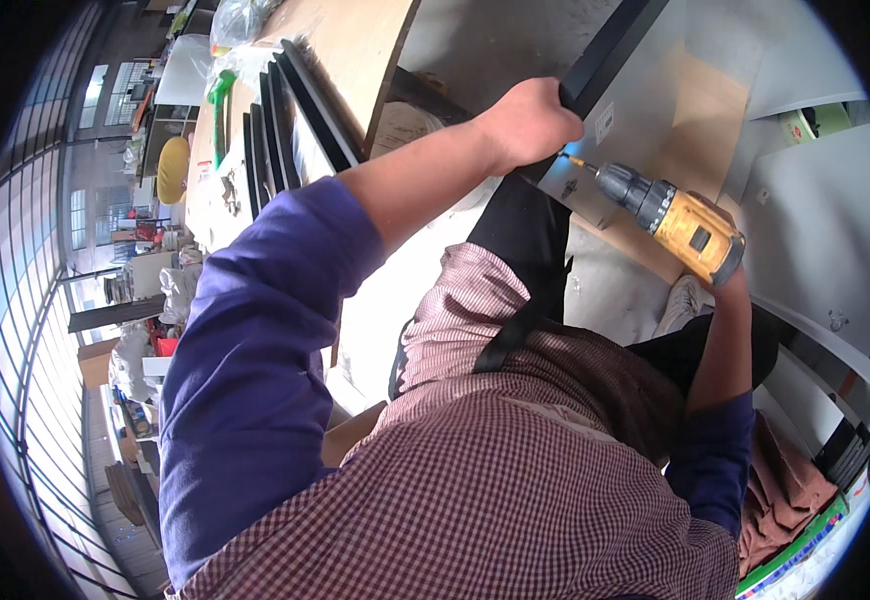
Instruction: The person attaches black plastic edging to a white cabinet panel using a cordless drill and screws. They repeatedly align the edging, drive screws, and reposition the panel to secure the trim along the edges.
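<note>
A long black bar runs up and to the right along the edge of a light grey panel. My left hand is closed around the bar near its lower end. My right hand grips a yellow and black cordless drill from the right side, its handle mostly hidden. The drill's bit points up and left, and its tip is at the bar's edge just below my left fist. A bluish light glows at the tip. Whether the tip touches a screw cannot be made out.
On the wooden workbench at the left lie several black strips, a green-handled tool and a clear plastic bag. Grey panels stand at the right. Brown folded cloth lies low on the right.
</note>
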Available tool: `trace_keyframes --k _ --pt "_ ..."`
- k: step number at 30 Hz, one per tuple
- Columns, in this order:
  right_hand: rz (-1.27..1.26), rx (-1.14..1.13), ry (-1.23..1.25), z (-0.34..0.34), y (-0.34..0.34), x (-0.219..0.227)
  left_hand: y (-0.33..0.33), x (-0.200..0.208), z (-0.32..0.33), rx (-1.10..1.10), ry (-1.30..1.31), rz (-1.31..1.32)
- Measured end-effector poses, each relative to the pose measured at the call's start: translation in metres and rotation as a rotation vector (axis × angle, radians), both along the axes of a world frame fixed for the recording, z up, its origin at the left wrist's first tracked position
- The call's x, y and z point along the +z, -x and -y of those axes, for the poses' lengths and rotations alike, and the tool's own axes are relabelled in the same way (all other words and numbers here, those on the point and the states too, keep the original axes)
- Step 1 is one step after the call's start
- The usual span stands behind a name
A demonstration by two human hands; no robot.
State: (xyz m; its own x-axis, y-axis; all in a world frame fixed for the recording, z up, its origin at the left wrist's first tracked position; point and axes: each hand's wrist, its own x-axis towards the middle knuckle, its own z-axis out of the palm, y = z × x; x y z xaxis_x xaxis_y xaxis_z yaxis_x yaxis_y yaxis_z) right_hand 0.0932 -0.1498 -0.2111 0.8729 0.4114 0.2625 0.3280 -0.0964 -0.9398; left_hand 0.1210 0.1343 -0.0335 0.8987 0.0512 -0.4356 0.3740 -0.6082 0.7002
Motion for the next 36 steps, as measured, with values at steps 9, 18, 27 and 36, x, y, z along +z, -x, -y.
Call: trace_keyframes --k 9,18,27,36 --pt "-0.118 0.090 0.184 0.020 0.002 -0.004 0.001 -0.001 0.006 0.010 0.050 -0.047" --pt "-0.161 0.021 0.116 0.013 0.011 0.011 0.003 0.001 0.012 -0.008 0.048 -0.005" --pt "-0.238 0.090 0.171 0.019 0.011 -0.002 0.002 0.003 0.013 -0.022 -0.009 -0.024" --pt "-0.262 0.110 -0.102 0.009 0.012 0.005 0.001 0.005 0.013 0.017 0.012 -0.006"
